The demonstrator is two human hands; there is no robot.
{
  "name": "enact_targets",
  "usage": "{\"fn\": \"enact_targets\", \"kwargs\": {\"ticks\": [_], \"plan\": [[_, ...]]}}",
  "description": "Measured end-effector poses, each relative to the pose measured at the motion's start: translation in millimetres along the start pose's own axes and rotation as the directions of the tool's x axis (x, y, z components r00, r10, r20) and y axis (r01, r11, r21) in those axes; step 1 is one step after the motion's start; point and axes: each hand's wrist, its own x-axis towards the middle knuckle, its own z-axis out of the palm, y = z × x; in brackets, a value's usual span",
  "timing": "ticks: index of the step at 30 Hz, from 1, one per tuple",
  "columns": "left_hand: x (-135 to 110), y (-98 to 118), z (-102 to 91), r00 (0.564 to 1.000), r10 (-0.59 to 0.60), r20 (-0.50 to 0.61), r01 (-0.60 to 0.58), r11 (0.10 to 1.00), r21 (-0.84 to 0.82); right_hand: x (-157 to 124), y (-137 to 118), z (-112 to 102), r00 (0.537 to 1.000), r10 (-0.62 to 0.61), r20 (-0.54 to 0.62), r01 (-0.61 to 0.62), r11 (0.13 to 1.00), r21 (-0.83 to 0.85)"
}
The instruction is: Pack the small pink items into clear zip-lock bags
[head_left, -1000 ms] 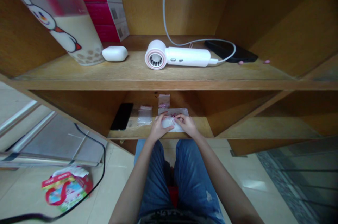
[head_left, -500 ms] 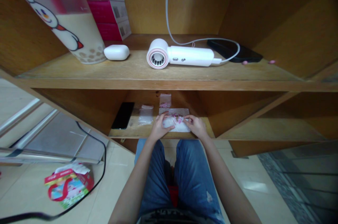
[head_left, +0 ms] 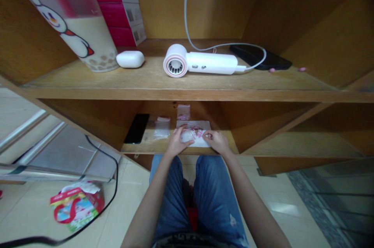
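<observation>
at about 8 o'clock from the knees, a red printed bag [head_left: 76, 206] lies on the tiled floor, with a black cable [head_left: 112, 170] curving just beside it. on the upper shelf [head_left: 175, 94], going left to right, are a tilted bubble tea cup [head_left: 87, 33], a stack of pink boxes [head_left: 119, 6], a white earbud case [head_left: 130, 59], a white hair dryer [head_left: 198, 63] and a dark phone [head_left: 260, 56]. on the lower shelf [head_left: 146, 146], a black phone [head_left: 136, 128] lies at 10 o'clock from the hands, then a small clear bag [head_left: 161, 128], and at 12 o'clock a second small bag [head_left: 183, 112] holding pink bits. nothing stands between the hands and a flat clear bag [head_left: 194, 133] right in front of them. the left hand [head_left: 179, 142], fingers lightly curved, lies on its left half; the right hand [head_left: 217, 142], fingers bent, is at its right end. i cannot tell if either grips it. the right hand sits further right than in the earlier frame. inside the flat bag are pink bits [head_left: 198, 132] and something white.
</observation>
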Motion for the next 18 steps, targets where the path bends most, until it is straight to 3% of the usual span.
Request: {"fn": "enact_targets", "kwargs": {"ticks": [6, 13, 18], "plan": [[0.0, -2.7, 1.3, 1.0, -0.01, 0.002, 0.01, 0.999, -0.037, 4.4, -5.2, 6.2, 0.999, -0.012, -0.036, 0.016, 0.993, 0.12], [-0.1, -4.5, 3.0, 1.0, -0.021, 0.001, 0.021, 0.998, -0.067, 18.0, -28.8, 21.2, 0.992, -0.122, -0.028, 0.124, 0.923, 0.364], [-0.4, -2.6, 2.5, 1.0, -0.019, -0.013, 0.019, 0.998, -0.067, 16.9, -14.3, 16.3, 0.995, -0.048, -0.084, 0.072, 0.944, 0.321]]}}
